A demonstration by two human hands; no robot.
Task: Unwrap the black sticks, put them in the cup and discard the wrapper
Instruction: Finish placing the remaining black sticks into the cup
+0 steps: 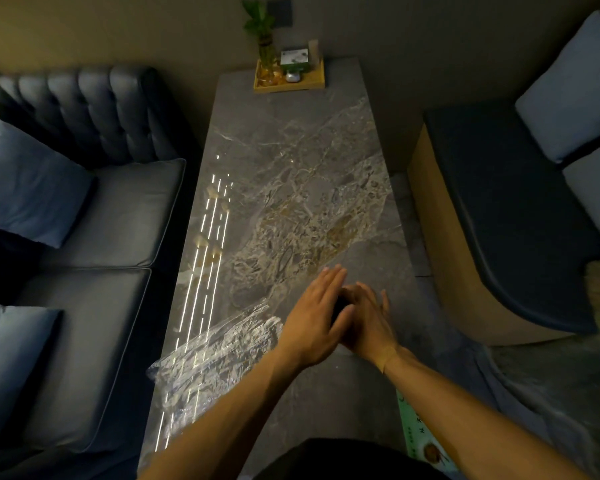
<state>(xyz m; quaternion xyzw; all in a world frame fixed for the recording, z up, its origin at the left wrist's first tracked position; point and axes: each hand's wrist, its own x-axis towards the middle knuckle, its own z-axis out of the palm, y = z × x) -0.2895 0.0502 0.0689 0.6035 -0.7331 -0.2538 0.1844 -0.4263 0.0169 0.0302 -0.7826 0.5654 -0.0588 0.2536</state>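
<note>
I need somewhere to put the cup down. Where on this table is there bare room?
The long marble stretch between the wooden tray at the far end and the hands is bare. The near left is crowded by the clear wrapper; the left hand and right hand, pressed around something dark, fill the near middle.

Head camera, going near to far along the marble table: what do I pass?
Clear wrapper → hands pressed together, left hand and right hand, around something dark → bare marble table → wooden tray with potted plant.
</note>
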